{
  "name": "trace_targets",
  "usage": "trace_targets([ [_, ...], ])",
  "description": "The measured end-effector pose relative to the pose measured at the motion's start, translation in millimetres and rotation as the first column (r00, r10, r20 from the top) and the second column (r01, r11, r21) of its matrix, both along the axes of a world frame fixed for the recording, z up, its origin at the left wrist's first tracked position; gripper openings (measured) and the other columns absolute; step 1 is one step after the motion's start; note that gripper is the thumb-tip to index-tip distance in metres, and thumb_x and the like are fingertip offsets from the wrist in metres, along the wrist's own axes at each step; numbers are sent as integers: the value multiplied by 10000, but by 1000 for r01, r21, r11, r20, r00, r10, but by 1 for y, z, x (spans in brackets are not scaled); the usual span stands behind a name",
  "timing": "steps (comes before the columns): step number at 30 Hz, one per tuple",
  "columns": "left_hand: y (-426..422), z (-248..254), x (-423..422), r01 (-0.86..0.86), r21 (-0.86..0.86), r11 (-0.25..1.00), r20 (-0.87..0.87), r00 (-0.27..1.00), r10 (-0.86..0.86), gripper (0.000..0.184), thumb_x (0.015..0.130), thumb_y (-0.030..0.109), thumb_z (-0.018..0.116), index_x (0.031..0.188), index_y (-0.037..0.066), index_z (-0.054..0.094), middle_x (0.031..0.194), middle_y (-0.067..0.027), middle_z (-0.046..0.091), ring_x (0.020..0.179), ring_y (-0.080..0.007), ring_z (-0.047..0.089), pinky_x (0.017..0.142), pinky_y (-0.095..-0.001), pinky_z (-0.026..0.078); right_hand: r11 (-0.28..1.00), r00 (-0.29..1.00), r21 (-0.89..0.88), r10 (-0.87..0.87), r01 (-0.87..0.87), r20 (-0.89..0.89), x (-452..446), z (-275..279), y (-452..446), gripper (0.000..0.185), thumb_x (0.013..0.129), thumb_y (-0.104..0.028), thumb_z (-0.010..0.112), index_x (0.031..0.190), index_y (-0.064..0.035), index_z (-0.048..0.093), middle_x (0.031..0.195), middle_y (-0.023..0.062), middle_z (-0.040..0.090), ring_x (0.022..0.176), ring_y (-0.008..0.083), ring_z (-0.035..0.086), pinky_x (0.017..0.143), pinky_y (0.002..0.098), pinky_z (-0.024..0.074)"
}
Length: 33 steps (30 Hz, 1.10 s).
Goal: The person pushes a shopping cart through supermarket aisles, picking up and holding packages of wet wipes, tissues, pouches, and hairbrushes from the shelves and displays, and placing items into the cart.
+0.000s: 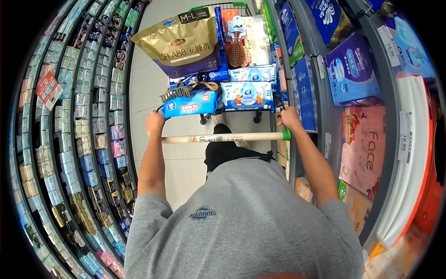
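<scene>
A shopping cart with a pale handle bar (pixel 223 137) stands in front of me, filled with goods. My left hand (pixel 155 123) is closed round the cart's frame at the left end of the bar, beside a blue wipes pack (pixel 190 106). On the right side, my right hand (pixel 290 117) is closed round the frame near the green end cap (pixel 286 134). Between the hands lies a white and blue wipes pack (pixel 247 96). Behind are a gold and purple bag (pixel 181 46), a brown hairbrush (pixel 236 52) and a tissue pack (pixel 257 39).
Shelves of small packs (pixel 86 102) line the left side of the aisle. On the right, close to the cart, shelves hold a purple pack (pixel 353 69) and a pink Face pack (pixel 362 151). Tiled floor (pixel 183 174) shows below the bar.
</scene>
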State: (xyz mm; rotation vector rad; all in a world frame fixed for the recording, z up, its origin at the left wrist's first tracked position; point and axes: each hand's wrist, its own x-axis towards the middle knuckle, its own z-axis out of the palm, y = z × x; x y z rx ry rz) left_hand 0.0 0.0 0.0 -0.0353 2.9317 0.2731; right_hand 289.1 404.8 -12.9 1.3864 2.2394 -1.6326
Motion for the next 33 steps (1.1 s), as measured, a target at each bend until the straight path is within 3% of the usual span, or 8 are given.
trace_targets([
  [9, 4, 0, -18, -43, 8, 999, 14, 999, 42, 389, 863, 290, 436, 1042, 33, 667, 1080, -221, 639, 1026, -402, 603, 875, -473, 482, 1000, 1000, 29, -9, 9, -13, -20, 4, 0, 235, 820, -40, 470, 863, 104, 651, 710, 158, 636, 503, 224, 637, 487, 317, 493],
  [11, 5, -3, -25, -37, -8, 999, 12, 999, 37, 394, 860, 297, 443, 1043, 30, 667, 1089, -221, 637, 1032, -394, 604, 878, -467, 483, 999, 998, 14, 32, -32, 55, -27, 3, 6, 307, 785, -73, 433, 912, 122, 634, 871, 198, 687, 545, 263, 668, 611, 342, 525],
  [12, 6, -2, -28, -36, -5, 999, 13, 999, 36, 394, 860, 297, 443, 1043, 30, 667, 1089, -221, 637, 1032, -394, 604, 878, -467, 483, 999, 998, 17, 30, -31, 56, -31, 4, 7, 307, 785, -73, 433, 912, 122, 634, 871, 198, 687, 545, 263, 668, 611, 342, 525],
  [33, 25, 3, -106, -57, 13, 998, 2, 998, 57, 397, 824, 279, 454, 1015, 17, 682, 1065, -232, 643, 994, -387, 626, 858, -457, 498, 999, 999, 43, 21, -23, 42, -115, -4, 28, 267, 760, -84, 491, 858, 83, 675, 727, 190, 671, 525, 274, 666, 593, 331, 509],
])
